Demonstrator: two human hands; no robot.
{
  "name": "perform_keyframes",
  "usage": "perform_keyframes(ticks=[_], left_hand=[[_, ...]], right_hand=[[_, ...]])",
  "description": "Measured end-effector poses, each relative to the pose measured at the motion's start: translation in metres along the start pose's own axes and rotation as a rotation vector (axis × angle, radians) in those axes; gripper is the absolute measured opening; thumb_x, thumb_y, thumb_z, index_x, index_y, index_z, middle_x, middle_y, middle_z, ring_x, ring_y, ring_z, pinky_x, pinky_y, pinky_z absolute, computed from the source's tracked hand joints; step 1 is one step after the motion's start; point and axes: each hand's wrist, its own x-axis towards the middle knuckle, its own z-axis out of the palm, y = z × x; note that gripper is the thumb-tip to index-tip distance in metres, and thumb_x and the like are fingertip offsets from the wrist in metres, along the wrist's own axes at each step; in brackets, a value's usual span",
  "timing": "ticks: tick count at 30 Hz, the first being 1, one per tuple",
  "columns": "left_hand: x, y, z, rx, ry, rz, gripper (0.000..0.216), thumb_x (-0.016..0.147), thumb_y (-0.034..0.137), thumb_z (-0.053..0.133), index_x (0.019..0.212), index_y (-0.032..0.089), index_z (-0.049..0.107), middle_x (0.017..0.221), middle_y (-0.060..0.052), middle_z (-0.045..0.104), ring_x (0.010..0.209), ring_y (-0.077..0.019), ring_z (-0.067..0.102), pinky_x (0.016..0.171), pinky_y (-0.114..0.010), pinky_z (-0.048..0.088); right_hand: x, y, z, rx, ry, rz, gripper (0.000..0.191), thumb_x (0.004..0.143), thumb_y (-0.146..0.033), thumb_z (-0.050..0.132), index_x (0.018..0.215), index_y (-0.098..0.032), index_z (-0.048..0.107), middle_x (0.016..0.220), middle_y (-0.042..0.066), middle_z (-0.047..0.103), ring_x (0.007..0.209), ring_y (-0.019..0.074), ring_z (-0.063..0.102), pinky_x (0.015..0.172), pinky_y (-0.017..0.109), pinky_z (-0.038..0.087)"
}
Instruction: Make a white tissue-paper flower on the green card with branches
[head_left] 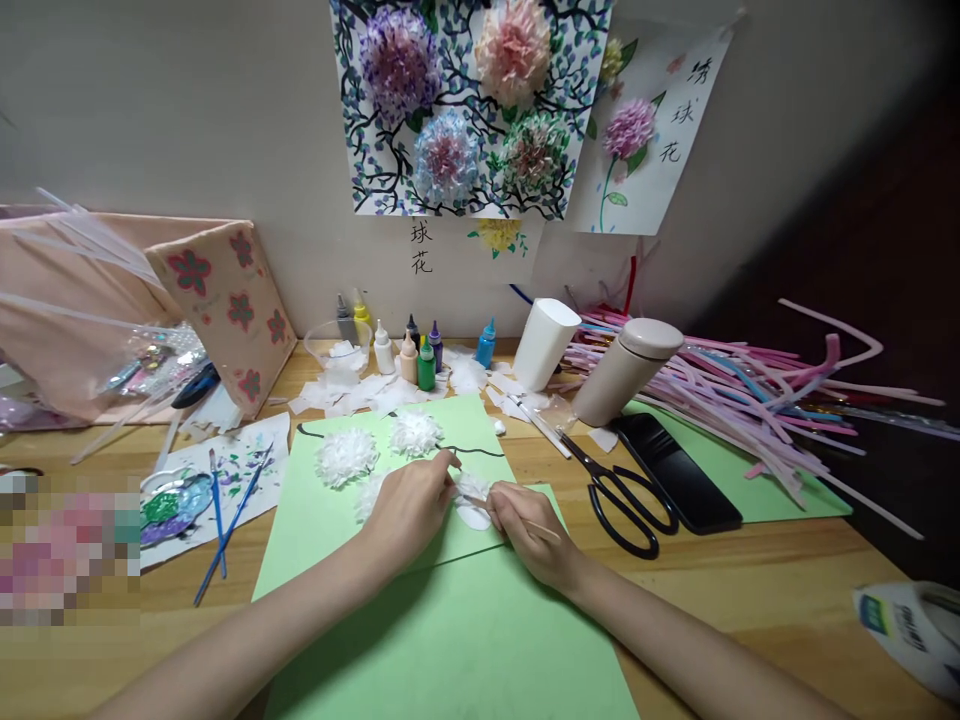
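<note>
My right hand (534, 530) is closed round a thin wooden stick (541, 533), its inner end among white paper. Under the fingertips lies a white paper disc (474, 516) with ruffled white paper (472, 487) on its upper part. My left hand (411, 500) is bent down at the left edge of this paper, fingers drawn together; what they pinch is hidden. A fluffy white paper flower (347, 457) and a second white flower (416, 432) sit on the green sheet (315, 540), and a third white one (367, 497) is partly covered by my left hand.
Black-handled scissors (622, 500) and a phone (679, 472) lie right. Behind stand paint bottles (426, 365), a white container (546, 345) and a beige tumbler (628, 372). Paintbrushes (232, 525) rest on a paint-stained sheet (259, 470) at left. Pipe cleaners (757, 390) are heaped at right.
</note>
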Motion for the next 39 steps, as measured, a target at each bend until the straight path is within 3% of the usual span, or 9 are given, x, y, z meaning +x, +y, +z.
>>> perform_keyframes(ticks=[11, 14, 19, 22, 26, 30, 39], left_hand=[[-0.007, 0.009, -0.006, 0.076, -0.047, 0.003, 0.028, 0.086, 0.015, 0.037, 0.108, 0.021, 0.052, 0.090, -0.004, 0.069, 0.083, -0.0217, 0.064, 0.062, -0.028, 0.041], [-0.002, 0.005, -0.017, 0.067, -0.044, 0.000, 0.026, 0.087, 0.018, 0.038, 0.107, 0.022, 0.053, 0.092, -0.003, 0.069, 0.082, -0.0206, 0.064, 0.062, -0.027, 0.041], [0.027, -0.032, -0.055, 0.190, 0.160, -0.176, 0.022, 0.088, 0.025, 0.040, 0.098, 0.021, 0.059, 0.101, -0.005, 0.066, 0.091, -0.0204, 0.060, 0.069, -0.027, 0.043], [0.046, -0.063, -0.069, 0.298, 0.123, -0.312, 0.021, 0.085, 0.027, 0.047, 0.097, 0.018, 0.061, 0.105, -0.009, 0.064, 0.099, -0.0227, 0.057, 0.074, -0.028, 0.044], [0.060, -0.085, -0.070, 0.317, 0.081, -0.409, 0.021, 0.081, 0.026, 0.051, 0.093, 0.015, 0.064, 0.104, -0.013, 0.064, 0.099, -0.0252, 0.058, 0.074, -0.029, 0.044], [0.064, -0.091, -0.066, 0.276, 0.053, -0.432, 0.018, 0.076, 0.028, 0.057, 0.084, 0.014, 0.065, 0.095, -0.013, 0.067, 0.091, -0.0250, 0.061, 0.069, -0.028, 0.044], [0.066, -0.103, -0.061, 0.192, 0.067, -0.420, 0.017, 0.077, 0.030, 0.053, 0.081, 0.016, 0.061, 0.092, -0.009, 0.068, 0.088, -0.0228, 0.060, 0.061, -0.026, 0.038]], right_hand=[[0.000, 0.002, -0.001, -0.058, -0.022, -0.040, 0.037, 0.098, -0.032, 0.023, 0.065, -0.021, 0.034, 0.060, -0.002, 0.038, 0.058, 0.0139, 0.041, 0.056, 0.027, 0.033], [-0.001, 0.001, -0.002, -0.054, -0.005, -0.060, 0.036, 0.098, -0.028, 0.026, 0.064, -0.021, 0.034, 0.059, -0.002, 0.038, 0.056, 0.0135, 0.040, 0.054, 0.027, 0.032], [-0.009, 0.003, -0.003, 0.019, 0.135, -0.155, 0.038, 0.097, -0.028, 0.023, 0.062, -0.021, 0.035, 0.055, -0.002, 0.035, 0.051, 0.0140, 0.037, 0.052, 0.028, 0.029], [-0.011, 0.004, -0.003, 0.054, 0.161, -0.187, 0.039, 0.097, -0.028, 0.023, 0.061, -0.021, 0.034, 0.053, -0.002, 0.034, 0.051, 0.0143, 0.037, 0.052, 0.028, 0.029], [-0.012, 0.008, -0.001, 0.067, 0.157, -0.185, 0.039, 0.097, -0.028, 0.023, 0.060, -0.021, 0.035, 0.054, -0.002, 0.035, 0.051, 0.0139, 0.037, 0.051, 0.028, 0.028], [-0.013, 0.012, 0.000, 0.080, 0.176, -0.183, 0.040, 0.097, -0.027, 0.023, 0.060, -0.020, 0.035, 0.053, -0.002, 0.036, 0.051, 0.0135, 0.037, 0.051, 0.027, 0.027], [-0.011, 0.007, 0.000, 0.103, 0.192, -0.174, 0.041, 0.097, -0.031, 0.023, 0.059, -0.021, 0.037, 0.053, -0.002, 0.036, 0.051, 0.0141, 0.038, 0.052, 0.028, 0.029]])
